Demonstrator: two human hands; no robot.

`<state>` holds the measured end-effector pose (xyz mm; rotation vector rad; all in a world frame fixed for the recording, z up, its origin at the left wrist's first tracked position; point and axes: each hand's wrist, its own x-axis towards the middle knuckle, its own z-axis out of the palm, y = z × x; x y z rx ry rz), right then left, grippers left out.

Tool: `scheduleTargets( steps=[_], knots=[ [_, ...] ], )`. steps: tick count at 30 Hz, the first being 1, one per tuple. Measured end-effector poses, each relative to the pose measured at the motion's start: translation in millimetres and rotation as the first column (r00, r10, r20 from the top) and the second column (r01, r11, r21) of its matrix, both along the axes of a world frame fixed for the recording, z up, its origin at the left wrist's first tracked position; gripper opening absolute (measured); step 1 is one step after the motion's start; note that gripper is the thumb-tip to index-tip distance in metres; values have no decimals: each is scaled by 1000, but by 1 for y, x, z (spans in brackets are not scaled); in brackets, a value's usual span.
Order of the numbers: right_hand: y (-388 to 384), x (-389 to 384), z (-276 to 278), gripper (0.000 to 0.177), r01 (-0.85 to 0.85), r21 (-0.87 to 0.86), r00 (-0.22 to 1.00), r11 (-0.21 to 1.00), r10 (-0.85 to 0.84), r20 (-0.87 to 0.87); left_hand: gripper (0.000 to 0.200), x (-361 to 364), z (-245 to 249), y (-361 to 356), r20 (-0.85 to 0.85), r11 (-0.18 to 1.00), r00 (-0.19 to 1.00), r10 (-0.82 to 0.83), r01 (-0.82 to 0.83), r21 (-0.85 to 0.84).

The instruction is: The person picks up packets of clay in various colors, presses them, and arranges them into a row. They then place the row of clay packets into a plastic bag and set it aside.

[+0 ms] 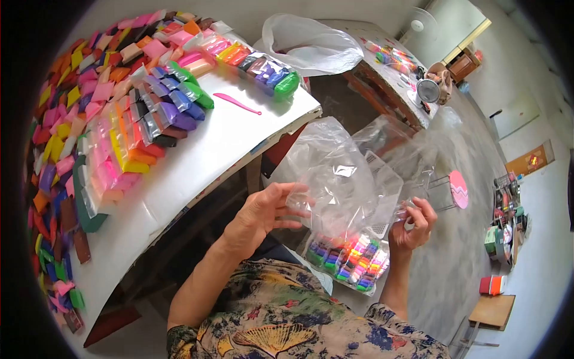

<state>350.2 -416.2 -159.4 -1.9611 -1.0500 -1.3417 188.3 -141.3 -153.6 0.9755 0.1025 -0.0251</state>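
Observation:
A large clear plastic bag (335, 173) is spread in front of my lap, its mouth stretched between my hands. My left hand (263, 209) has the bag's left edge between thumb and fingers, the lower fingers loosely extended. On the other side, my right hand (414, 226) is curled with the fingertips pinching the bag's right edge. Many small multicoloured clay packets (350, 258) lie in rows at the lower end of the bag, near my lap. Whether they are inside it or beneath it is hard to tell through the shiny plastic.
A white table (221, 140) at left bears a big heap of coloured clay packets (101, 107), a bagged row of packets (257, 66) and a pink modelling tool (237, 103). Behind stand another table (382, 90) and an empty-looking plastic bag (311, 45). A pink stool (458, 189) is at right.

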Motion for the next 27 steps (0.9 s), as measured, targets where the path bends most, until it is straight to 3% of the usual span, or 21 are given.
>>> scheduleTargets(
  steps=[5,8,9,12,15,19,22,27],
  knots=[
    [4,2,-5,31,-34,-96,998,995,28,-60,74,-8,14,6,74,992,997,8,-17,127],
    [7,2,-8,31,-73,-110,995,991,64,-81,70,-1,21,9,40,962,989,143,-148,229],
    [7,2,-9,31,-76,-121,995,990,67,-75,56,0,24,10,23,971,984,177,-178,157],
    [8,1,-10,31,-95,-133,991,986,82,-102,37,8,20,15,-12,971,990,143,-138,196],
    [10,3,-13,30,-81,-132,992,988,67,-109,16,10,13,9,70,972,978,197,-204,117],
    [4,9,-22,29,-29,-130,991,991,12,-131,14,12,-1,11,187,813,833,521,-550,188],
    [6,6,-24,27,-2,-164,990,986,-21,-136,16,8,1,5,242,726,766,596,-642,247],
    [19,-3,-18,32,82,-201,987,976,-107,-117,19,7,3,-3,366,657,730,578,-681,323]
  ],
)
